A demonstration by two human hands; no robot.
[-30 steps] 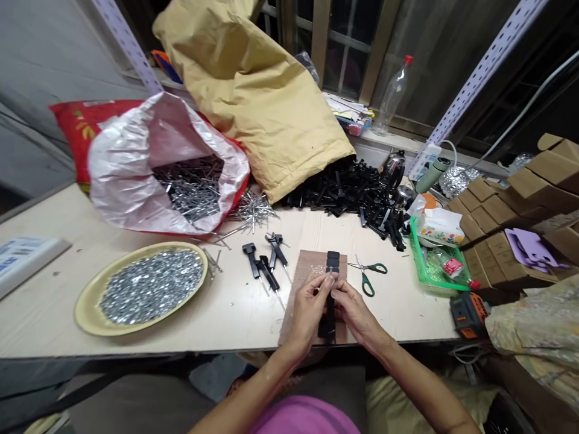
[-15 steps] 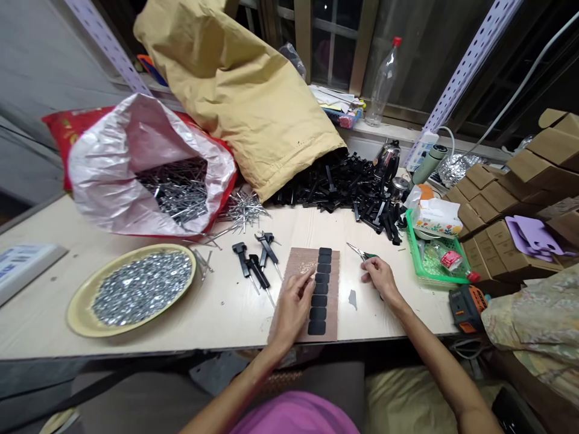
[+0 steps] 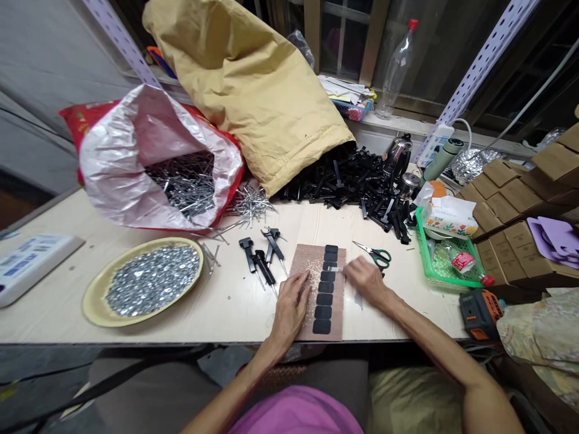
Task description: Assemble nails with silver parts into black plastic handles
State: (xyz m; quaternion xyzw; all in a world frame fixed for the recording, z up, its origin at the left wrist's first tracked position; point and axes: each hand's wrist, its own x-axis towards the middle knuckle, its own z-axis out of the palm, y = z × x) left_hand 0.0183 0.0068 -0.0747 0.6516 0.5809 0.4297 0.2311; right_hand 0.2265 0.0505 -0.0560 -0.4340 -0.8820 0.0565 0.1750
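A brown corrugated cardboard sheet [image 3: 337, 328] lies at the table's front edge, with a column of black rounded pieces [image 3: 323, 312] on it and pale flecks to their left. My left hand [image 3: 289, 301] rests flat on the sheet's left side, fingers stretched out and apparently holding nothing. Over the sheet's right edge, my right hand [image 3: 365, 280] is closed on a thin pale strip [image 3: 335, 269], which reaches across one of the black pieces. Its exact kind is too small to tell. Scissors [image 3: 377, 255] with green-edged handles lie just beyond my right hand.
Left of the sheet are black clamp-like tools [image 3: 260, 265] with metal rods and a yellow bowl [image 3: 93, 304] of metal washers. Behind lie a sack [image 3: 108, 175] of metal rods and a heap of black parts [image 3: 335, 175]. A green basket [image 3: 446, 278] stands right.
My right hand has moved left from the scissors to the sheet, and a pale strip now shows in it. The scissors are left on the table. My left hand has drawn back from the black pieces.
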